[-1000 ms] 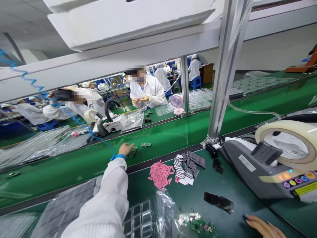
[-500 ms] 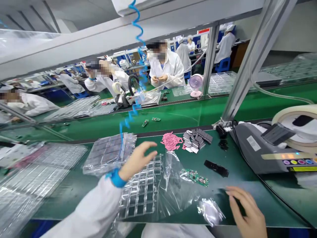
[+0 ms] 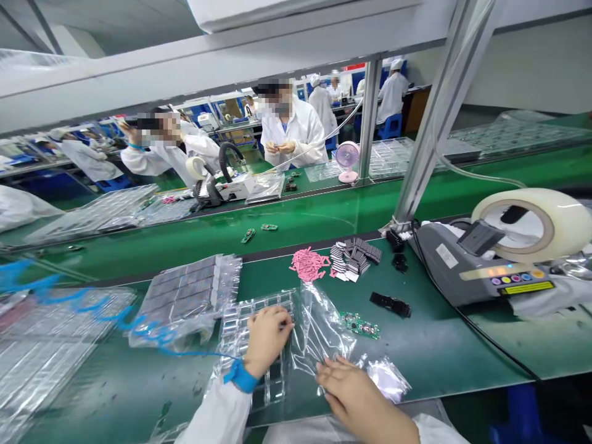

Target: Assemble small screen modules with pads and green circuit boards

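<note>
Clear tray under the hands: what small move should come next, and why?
Probably the right hand should draw the plastic bag clear of the tray while the left hand steadies it: the left hand rests on the compartments, and the bag lies crumpled against the tray's end under the right hand.

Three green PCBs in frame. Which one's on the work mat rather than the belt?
The PCB lying beside the clear bag, just beyond the right hand. The other two boards lie farther off on the green conveyor belt.
</note>
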`<action>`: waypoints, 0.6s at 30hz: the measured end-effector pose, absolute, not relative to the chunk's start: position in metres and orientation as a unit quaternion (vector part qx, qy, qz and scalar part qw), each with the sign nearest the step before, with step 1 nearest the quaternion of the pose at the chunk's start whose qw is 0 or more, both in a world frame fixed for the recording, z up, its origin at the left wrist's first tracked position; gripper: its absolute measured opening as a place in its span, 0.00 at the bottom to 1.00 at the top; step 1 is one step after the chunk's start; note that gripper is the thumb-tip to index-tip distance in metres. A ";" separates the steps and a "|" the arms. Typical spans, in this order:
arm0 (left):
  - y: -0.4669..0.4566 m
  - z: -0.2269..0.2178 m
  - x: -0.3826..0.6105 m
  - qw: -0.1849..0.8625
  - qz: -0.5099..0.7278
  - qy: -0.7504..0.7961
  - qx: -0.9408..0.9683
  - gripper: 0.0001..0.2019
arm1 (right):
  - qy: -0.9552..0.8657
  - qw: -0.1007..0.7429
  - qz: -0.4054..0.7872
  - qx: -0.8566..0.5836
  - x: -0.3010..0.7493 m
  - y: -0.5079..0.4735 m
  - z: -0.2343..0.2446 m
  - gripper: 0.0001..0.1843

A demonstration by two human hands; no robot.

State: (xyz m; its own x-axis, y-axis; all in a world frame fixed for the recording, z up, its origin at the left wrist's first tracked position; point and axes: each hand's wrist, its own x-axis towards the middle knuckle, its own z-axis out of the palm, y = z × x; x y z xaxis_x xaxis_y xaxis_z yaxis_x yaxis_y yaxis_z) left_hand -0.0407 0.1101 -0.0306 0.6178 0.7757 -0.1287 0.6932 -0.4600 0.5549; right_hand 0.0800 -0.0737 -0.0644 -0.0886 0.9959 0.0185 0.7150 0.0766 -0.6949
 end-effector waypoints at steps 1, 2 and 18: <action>0.116 -0.029 -0.042 0.323 0.073 0.432 0.839 0.08 | -0.683 0.257 0.278 -0.625 0.080 -0.074 -0.065 0.23; 0.123 -0.028 -0.044 0.357 0.077 0.433 0.824 0.08 | -0.679 0.257 0.282 -0.627 0.080 -0.074 -0.066 0.23; 0.060 0.042 -0.024 0.706 0.012 0.316 0.634 0.20 | -0.608 0.487 0.131 -0.613 0.114 -0.081 -0.019 0.13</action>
